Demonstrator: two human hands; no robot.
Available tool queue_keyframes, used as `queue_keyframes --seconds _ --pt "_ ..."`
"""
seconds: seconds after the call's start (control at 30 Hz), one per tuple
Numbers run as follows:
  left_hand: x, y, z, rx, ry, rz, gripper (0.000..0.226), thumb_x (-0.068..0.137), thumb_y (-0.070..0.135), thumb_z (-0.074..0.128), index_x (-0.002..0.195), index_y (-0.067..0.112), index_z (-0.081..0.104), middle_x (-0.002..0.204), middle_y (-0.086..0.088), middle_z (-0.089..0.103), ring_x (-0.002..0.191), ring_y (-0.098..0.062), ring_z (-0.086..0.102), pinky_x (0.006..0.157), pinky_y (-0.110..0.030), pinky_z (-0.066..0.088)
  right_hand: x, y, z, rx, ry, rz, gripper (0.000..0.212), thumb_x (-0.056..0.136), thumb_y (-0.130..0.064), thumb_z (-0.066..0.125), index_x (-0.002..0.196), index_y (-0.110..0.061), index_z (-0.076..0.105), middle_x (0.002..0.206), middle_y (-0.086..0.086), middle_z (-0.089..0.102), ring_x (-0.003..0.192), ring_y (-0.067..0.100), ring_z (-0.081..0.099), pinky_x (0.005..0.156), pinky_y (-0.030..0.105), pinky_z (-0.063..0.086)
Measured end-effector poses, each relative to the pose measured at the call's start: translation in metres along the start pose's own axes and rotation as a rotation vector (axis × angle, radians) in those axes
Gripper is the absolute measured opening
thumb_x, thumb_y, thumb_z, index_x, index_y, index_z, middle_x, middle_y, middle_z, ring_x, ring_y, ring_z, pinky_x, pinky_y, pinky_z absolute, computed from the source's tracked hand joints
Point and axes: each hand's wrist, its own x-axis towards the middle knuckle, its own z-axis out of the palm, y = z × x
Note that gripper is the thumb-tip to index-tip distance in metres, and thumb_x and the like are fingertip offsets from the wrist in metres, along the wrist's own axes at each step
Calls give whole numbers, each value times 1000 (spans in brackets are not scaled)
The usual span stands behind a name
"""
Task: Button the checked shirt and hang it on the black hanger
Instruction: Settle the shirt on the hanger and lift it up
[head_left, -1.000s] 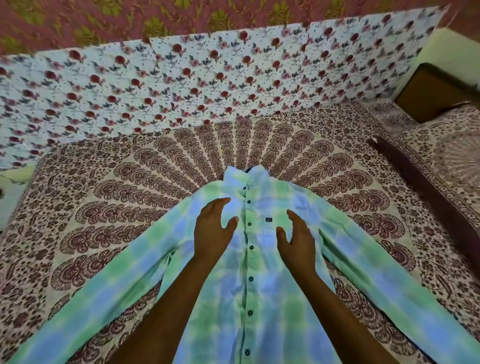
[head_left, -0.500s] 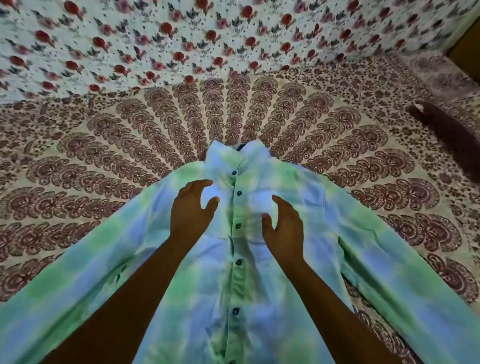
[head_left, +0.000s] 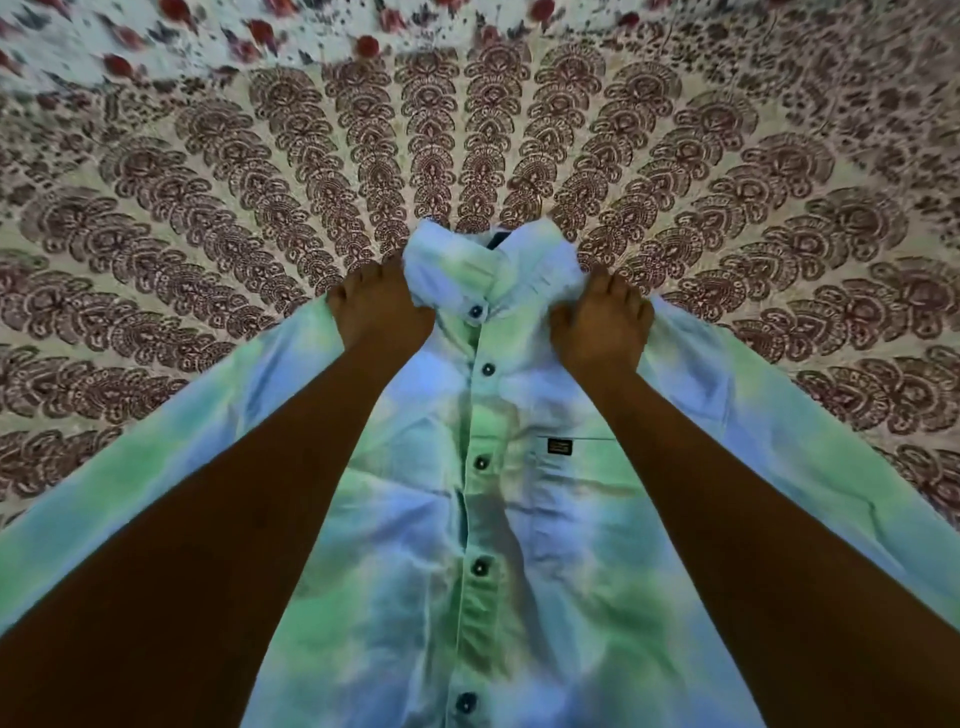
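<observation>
Checked shirt (head_left: 498, 519), pale green and blue, lies face up on the bed (head_left: 208, 218), collar at 12 o'clock, placket buttoned with dark buttons down the centre; a small dark label sits on the chest pocket. Left hand (head_left: 382, 306) grips the shoulder at 11 o'clock of the top button, right hand (head_left: 602, 317) at 1 o'clock, fingers curled into bunched cloth beside the collar. Sleeves spread toward 8 and 4 o'clock over the patterned bedspread.
</observation>
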Motion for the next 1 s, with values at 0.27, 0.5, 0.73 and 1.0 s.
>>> queue_keyframes --seconds 0.27,0.5,0.73,1.0 --pt "20 0 -11 32 -123 -6 49 81 36 64 123 14 49 127 -16 52 126 -34 39 104 -47 26 8 14 -1 0 6 -18 40 92 -26 49 126 -7 44 129 20 47 122 37 38 99 42 30" --pt "-34 -18 -24 -202 38 143 46 75 20 67 117 11 50 104 -22 62 98 -41 58 74 -41 45 -36 20 -12 181 152 -76 39 87 -26 53 121 -7 51 117 20 54 109 39 48 88 42 34" --pt "-100 -37 -39 -393 150 166 43 59 30 55 95 8 60 86 -18 61 78 -37 59 62 -34 39 -94 9 -31 330 293 -91 40 82 -25 53 115 -3 57 110 21 58 103 41 51 91 42 36" --pt "-157 -31 -66 -396 333 158 34 59 29 58 89 12 63 83 -15 66 72 -38 61 59 -37 43 -178 -63 -60 674 394 44 71 81 -51 52 130 1 44 132 24 41 122 33 38 101 35 29"
